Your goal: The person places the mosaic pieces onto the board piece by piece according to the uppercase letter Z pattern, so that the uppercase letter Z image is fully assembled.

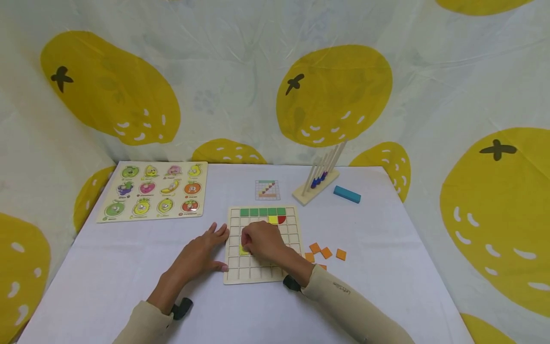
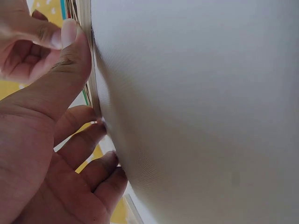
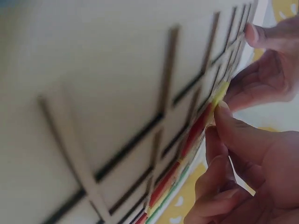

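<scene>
Left hand (image 1: 197, 255): fingers extended, touching board (image 1: 292, 229) at 9 o'clock. Right hand (image 1: 263, 240) pinches yellow tile (image 1: 243, 251); presumably seating it. Next, probably: release, fetch orange tiles (image 1: 326, 252), 3 o'clock.

On the right sleeve (image 1: 354, 306), small lettering (image 1: 341, 287) is printed, seemingly read as "Let'sSlim"; the fruit board (image 1: 177, 205) is marked with captions (image 1: 189, 214) too tiny to be read.
</scene>
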Motion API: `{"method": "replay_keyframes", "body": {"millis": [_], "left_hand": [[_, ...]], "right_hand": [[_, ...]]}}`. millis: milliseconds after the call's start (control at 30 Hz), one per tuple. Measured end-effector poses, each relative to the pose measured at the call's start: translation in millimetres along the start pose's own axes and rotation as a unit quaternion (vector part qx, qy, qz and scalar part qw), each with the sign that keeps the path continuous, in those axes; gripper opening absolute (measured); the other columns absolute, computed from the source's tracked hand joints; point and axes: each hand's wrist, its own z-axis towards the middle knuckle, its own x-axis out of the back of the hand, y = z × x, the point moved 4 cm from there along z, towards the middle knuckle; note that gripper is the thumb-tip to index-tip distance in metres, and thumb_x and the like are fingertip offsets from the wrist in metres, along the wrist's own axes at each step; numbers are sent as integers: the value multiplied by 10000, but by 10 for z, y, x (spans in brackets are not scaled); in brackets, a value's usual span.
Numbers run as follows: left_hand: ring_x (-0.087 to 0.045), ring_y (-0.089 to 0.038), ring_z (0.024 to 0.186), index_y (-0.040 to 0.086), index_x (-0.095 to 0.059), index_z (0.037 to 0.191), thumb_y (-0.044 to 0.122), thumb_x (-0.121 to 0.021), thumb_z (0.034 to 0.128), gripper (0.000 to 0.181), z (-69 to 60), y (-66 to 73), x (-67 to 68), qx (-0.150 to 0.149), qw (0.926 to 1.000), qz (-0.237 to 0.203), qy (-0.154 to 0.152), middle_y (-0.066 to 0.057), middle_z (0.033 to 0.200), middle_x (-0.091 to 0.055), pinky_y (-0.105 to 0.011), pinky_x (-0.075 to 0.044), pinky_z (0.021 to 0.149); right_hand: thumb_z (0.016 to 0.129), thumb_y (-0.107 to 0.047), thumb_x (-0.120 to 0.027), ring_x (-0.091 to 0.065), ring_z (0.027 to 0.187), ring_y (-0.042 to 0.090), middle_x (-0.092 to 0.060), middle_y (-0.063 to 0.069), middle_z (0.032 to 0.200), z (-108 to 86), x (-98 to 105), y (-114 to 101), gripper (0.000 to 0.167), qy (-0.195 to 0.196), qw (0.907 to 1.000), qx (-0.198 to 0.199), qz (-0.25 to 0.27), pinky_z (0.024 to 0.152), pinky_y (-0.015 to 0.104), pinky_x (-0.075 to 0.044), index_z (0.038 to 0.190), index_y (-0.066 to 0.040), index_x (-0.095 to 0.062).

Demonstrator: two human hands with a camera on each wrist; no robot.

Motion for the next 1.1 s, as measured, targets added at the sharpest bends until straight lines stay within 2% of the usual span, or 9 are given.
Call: {"method": "replay_keyframes", "body": {"millis": [200,400,533,733,833,1100], "left_hand": [[-338,-401,1598,94,-494,1585,384,-978,682,1065,1,5,12,16,10000,-3,-4,-77,1675,-436,-655,-472,1144],[-328,-404,1602,102,-489,1591,384,-978,685,1067,-2,-3,9,62,10000,-3,-26,-76,1680,-430,-670,-458,1149],[-317,-397,1608,116,-479,1599,394,-976,688,1074,1,-2,-7,91,10000,21,-34,-66,1688,-419,-668,-455,1155],[-313,-396,1610,121,-467,1605,410,-979,678,1098,9,16,-16,113,9999,93,-39,-69,1691,-415,-664,-460,1153],[-301,-383,1618,129,-456,1610,405,-981,676,1106,7,19,-13,168,9998,69,-72,-57,1697,-403,-661,-450,1167],[-298,-380,1619,138,-450,1616,407,-978,683,1105,3,19,-16,196,9997,84,-98,-50,1699,-399,-660,-444,1172]], "right_hand": [[869,-213,-894,-537,728,46,-580,-145,722,-24,-8,-3,243,-150,9998,20,-141,609,214,-415,761,-267,-683],[863,-192,-898,-553,731,49,-596,-150,744,-77,33,57,200,-138,9996,-28,232,645,216,-446,840,-251,-709],[864,-211,-903,-580,758,59,-628,-151,784,-167,132,157,181,-101,9985,-120,531,672,231,-475,891,-245,-728],[870,-181,-894,-615,817,106,-683,-139,826,-360,333,442,156,33,9946,-477,926,755,297,-495,913,-234,-754],[883,-198,-886,-598,822,113,-678,-149,845,-473,421,619,145,155,9931,-692,937,760,303,-488,927,-248,-756],[877,-163,-882,-570,785,170,-671,-84,880,-797,636,1128,162,289,9831,-1456,1067,649,288,-523,937,-239,-752]]}}
